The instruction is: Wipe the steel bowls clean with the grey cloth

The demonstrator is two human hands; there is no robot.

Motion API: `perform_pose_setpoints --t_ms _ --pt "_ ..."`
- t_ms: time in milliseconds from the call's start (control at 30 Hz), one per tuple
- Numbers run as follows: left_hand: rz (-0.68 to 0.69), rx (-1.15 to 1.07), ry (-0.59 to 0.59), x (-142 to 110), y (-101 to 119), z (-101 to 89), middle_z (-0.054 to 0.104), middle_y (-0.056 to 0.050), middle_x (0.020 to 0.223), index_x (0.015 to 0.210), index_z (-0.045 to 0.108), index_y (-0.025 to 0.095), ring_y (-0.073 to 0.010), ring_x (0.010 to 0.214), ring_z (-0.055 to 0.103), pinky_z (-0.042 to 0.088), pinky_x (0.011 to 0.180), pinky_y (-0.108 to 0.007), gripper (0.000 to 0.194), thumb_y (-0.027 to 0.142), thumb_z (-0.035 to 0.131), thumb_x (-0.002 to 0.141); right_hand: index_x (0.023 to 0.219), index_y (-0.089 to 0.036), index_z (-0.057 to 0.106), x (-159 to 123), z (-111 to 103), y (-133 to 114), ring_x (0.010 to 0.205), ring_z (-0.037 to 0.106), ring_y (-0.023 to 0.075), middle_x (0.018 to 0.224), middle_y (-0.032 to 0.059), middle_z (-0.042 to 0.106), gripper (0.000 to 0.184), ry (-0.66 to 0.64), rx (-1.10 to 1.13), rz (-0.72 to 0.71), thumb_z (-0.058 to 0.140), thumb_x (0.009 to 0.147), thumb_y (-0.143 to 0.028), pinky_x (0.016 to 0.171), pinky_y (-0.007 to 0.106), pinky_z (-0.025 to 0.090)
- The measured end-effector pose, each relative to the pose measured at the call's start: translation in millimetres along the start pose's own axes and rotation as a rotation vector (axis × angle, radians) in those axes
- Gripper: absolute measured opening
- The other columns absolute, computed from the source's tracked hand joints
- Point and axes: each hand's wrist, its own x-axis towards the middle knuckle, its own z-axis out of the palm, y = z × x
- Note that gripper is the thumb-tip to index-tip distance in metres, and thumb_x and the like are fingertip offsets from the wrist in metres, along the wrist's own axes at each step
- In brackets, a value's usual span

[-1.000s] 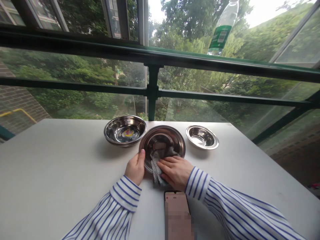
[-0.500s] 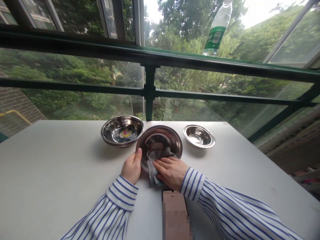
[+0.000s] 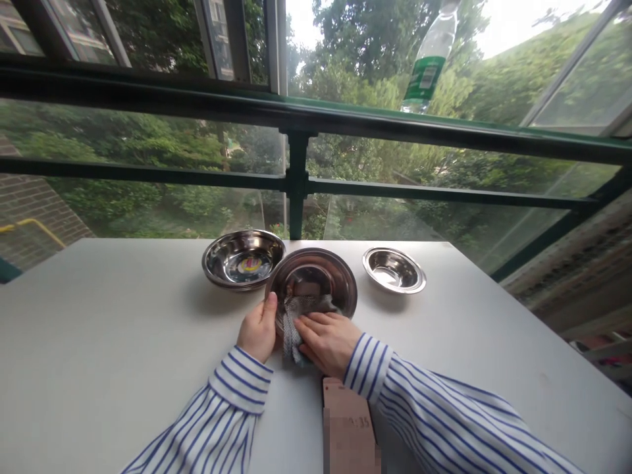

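Observation:
A shiny metal bowl [image 3: 340, 276] is tilted toward me in the middle of the white table. My left hand [image 3: 258, 329] grips its left rim, thumb on the edge and the other fingers hidden behind it. Inside the bowl's near side, my right hand [image 3: 330, 341] presses a grey checked cloth [image 3: 291, 329] against the metal. Part of the cloth hangs over the near rim, and the rest lies under my fingers.
Metal bowls [image 3: 227, 253], apparently stacked, stand to the left, a round sticker inside the top one. A smaller metal bowl [image 3: 395, 271] is at the right. A phone [image 3: 348, 428] lies near me. Behind the table [image 3: 123, 342], a plastic bottle [image 3: 427, 69] stands on the green railing [image 3: 197, 105].
My right hand and the cloth have slid slightly left and toward me across the bowl. The left hand keeps its hold on the rim. The view has shifted a little.

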Motion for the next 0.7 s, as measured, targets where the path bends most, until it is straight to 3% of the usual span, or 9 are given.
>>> perform_pose_setpoints --t_ms 167,333,433,600,700 --pt "0.008 -0.003 -0.014 -2.3 2.3 4.8 0.048 0.002 0.045 0.049 0.048 0.021 -0.0161 0.051 0.048 0.038 0.053 -0.027 0.042 0.049 0.040 0.079 0.115 -0.011 0.053 -18.1 -15.7 18.3 0.098 0.055 0.0233 0.110 0.0127 0.062 0.037 -0.091 -0.074 -0.013 0.047 0.082 -0.027 0.082 0.037 0.042" --pt "0.019 -0.013 -0.018 -4.2 0.9 8.7 0.055 -0.001 0.050 0.052 0.051 0.020 -0.0178 0.054 0.051 0.040 0.053 -0.028 0.046 0.055 0.037 0.078 0.124 -0.003 0.043 6.8 0.6 -12.3 0.104 0.051 0.0252 0.120 0.0178 0.055 0.045 0.049 -0.008 0.078 0.035 0.088 -0.029 0.078 0.037 0.046" --pt "-0.001 -0.001 -0.007 -2.0 -2.4 4.6 0.060 -0.004 0.053 0.055 0.056 0.019 -0.0196 0.057 0.054 0.042 0.055 -0.029 0.049 0.060 0.037 0.076 0.126 -0.002 0.040 15.8 7.5 -18.9 0.107 0.050 0.0261 0.124 0.0187 0.052 0.047 0.066 0.003 0.060 0.034 0.089 -0.029 0.077 0.037 0.046" --pt "-0.005 0.006 -0.017 1.3 -3.2 0.8 0.058 -0.003 0.053 0.054 0.055 0.019 -0.0187 0.056 0.052 0.040 0.055 -0.028 0.048 0.058 0.038 0.076 0.122 -0.008 0.046 -11.2 -3.2 10.5 0.104 0.053 0.0239 0.120 0.0157 0.056 0.041 -0.052 -0.074 -0.057 0.044 0.086 -0.026 0.083 0.037 0.043" --pt "0.000 -0.001 -0.027 0.4 -1.1 4.0 0.056 -0.002 0.052 0.052 0.051 0.020 -0.0182 0.055 0.051 0.040 0.055 -0.028 0.045 0.056 0.039 0.077 0.119 -0.008 0.050 -19.9 -8.5 18.4 0.102 0.054 0.0248 0.118 0.0154 0.058 0.039 -0.083 -0.098 -0.030 0.046 0.085 -0.025 0.084 0.039 0.041"
